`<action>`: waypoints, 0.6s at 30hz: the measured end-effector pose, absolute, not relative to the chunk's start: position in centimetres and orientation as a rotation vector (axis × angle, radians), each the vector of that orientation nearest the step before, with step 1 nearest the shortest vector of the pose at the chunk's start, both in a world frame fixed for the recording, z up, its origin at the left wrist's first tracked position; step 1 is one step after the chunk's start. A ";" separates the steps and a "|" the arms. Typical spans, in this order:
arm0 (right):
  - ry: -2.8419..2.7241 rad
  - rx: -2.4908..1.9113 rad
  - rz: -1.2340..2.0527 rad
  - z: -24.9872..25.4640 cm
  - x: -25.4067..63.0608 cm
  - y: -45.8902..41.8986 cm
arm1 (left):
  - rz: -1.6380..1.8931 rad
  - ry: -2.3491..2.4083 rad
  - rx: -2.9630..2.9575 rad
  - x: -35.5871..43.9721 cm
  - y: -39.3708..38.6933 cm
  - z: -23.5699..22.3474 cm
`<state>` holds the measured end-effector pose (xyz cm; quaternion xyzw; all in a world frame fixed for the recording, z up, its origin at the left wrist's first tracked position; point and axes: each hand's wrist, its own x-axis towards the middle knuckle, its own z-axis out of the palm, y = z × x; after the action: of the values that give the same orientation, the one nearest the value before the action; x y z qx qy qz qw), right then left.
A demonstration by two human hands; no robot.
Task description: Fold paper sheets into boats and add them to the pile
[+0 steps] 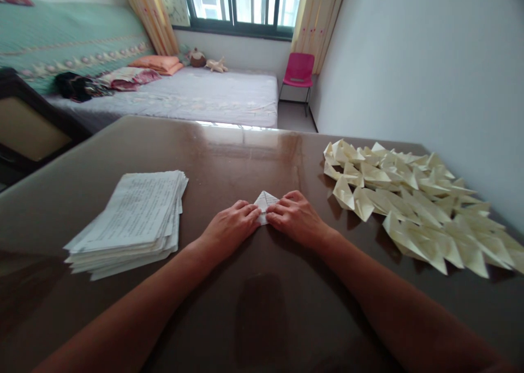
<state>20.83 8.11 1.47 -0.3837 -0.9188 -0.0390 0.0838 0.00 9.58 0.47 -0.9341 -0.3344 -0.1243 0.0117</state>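
A small folded paper (264,199) lies on the glossy brown table (245,168), in the middle, between the person's two hands. It is whitish and shaped like a low triangle, its peak pointing away from the person. A crease runs down from the peak and parts two sloping faces; faint dark lines of writing or print show on the right one, while the left looks plainer. A pale band crosses below, and a little of the bottom edge shows between the fingertips. The left hand (234,220) has its fingers close together, gripping the paper's left side; the right hand (298,218) does likewise on the right side. The thumbs are mostly hidden, so how they sit cannot be told. To the left rests an uneven stack of sheets (131,209) covered in dark lines; to the right, many cream-coloured folded shapes (403,176) with pointed tips crowd together in rows.
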 end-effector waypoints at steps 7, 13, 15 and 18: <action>-2.713 -1.280 0.070 2.1 23.0 9.0 | -0.316 -1.013 -3.012 -0.9 10.1 1.0; -2.772 -1.349 -0.040 2.4 23.3 9.0 | -0.210 -1.004 -2.898 -0.4 9.7 1.1; -2.776 -1.352 -0.115 2.2 22.9 8.9 | -0.275 -0.987 -2.870 -0.2 9.5 0.8; -2.771 -1.324 -0.172 1.9 22.6 8.8 | -0.362 -0.961 -2.847 0.2 9.3 0.4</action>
<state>22.62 8.84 1.91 -0.4302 -0.9004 -0.0557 0.0328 0.18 9.29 0.40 -0.9391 -0.3170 -0.1195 0.0573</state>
